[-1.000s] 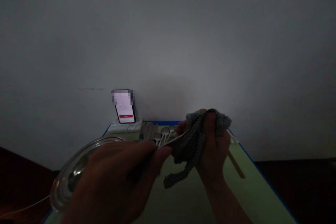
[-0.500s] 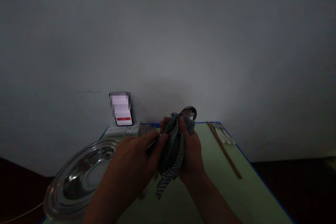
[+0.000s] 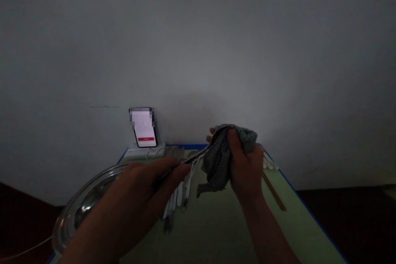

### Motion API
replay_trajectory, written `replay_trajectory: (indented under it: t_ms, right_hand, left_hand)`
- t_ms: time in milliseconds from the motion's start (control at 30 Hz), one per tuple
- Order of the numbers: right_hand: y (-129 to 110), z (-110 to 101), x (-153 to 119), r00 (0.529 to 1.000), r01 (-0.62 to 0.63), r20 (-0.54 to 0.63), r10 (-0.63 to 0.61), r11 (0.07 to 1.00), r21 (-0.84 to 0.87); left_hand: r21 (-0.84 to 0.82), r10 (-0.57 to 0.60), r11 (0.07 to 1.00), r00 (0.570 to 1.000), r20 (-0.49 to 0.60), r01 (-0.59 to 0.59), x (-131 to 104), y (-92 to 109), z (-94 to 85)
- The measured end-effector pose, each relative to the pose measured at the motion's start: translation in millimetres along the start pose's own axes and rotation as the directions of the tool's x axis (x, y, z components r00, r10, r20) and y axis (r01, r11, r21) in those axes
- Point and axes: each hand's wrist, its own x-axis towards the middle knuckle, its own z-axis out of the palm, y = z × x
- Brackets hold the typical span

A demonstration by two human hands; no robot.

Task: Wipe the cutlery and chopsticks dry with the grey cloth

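My left hand [image 3: 148,185] is closed around the handle of a large metal spoon [image 3: 196,156], which slants up to the right. At the far end, my right hand [image 3: 246,167] grips a grey-green cloth [image 3: 218,163] with a black-and-white checked side. The cloth wraps around the spoon's bowl and hides most of it; my right thumb presses on top. One corner of the fabric hangs down above the table. Below the spoon lie several pieces of cutlery [image 3: 180,194] with pale handles, partly covered by my left hand.
A shiny metal basin [image 3: 69,210] stands at the left, partly behind my left arm. A lit phone [image 3: 145,132] leans against the wall on a white object [image 3: 136,153]. Chopsticks [image 3: 274,192] and white-handled utensils [image 3: 268,162] lie on the right side of the green table [image 3: 297,222].
My right hand and the cloth have moved right along the spoon, now covering its bowl. My left hand has shifted left and down, and more of the handle and the cutlery beneath shows.
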Motion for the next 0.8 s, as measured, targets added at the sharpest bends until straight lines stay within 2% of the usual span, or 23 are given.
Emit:
replay_trajectory:
  t_ms: [67,167,300,400,500,567,600,700,800]
  right_hand:
    - [2.2,10.2,-7.0,0.988,-0.15,0.001,0.151,0.977,0.154]
    - [8.6,24.1,-14.7,0.934,-0.356,0.064,0.352,0.897,0.262]
    - [17.5,28.4,-15.0,0.908,-0.418,0.128,0.4,0.836,0.354]
    - [19.7,22.8,-10.2,0.914,-0.405,0.127,0.385,0.85,0.336]
    - [16.8,11.3,-3.0,0.947,-0.306,0.153,0.284,0.941,0.145]
    - [12.6,2.4,1.7,0.95,-0.165,0.245,0.193,0.978,-0.128]
    - [10.2,-1.5,3.6,0.939,-0.072,0.306,0.156,0.961,-0.267]
    - [2.9,-8.3,5.5,0.868,0.194,0.487,0.097,0.837,-0.512]
    - [-2.6,-7.6,1.4,0.774,0.355,0.626,0.096,0.753,-0.555]
  left_hand:
    - [0.022,-0.01,1.0,1.0,0.009,0.01,2.9,0.4,3.1]
    - [0.067,-0.038,0.997,0.999,0.033,0.036,9.0,-1.0,9.2]
    - [0.084,-0.076,0.994,0.991,0.107,0.067,16.2,-3.8,15.6]
    - [0.064,-0.062,0.997,0.989,0.131,0.054,16.3,-6.1,18.0]
    - [0.016,-0.049,0.999,0.987,0.156,0.047,12.9,-12.6,16.7]
    - [0.019,-0.088,0.996,0.987,0.133,0.087,10.9,-18.7,13.4]
    - [0.026,-0.108,0.994,0.988,0.107,0.106,10.3,-21.5,11.2]
    - [0.046,-0.126,0.991,0.992,0.011,0.126,9.3,-26.2,4.0]
    - [0.073,-0.111,0.991,0.994,-0.01,0.111,8.3,-25.2,0.4]
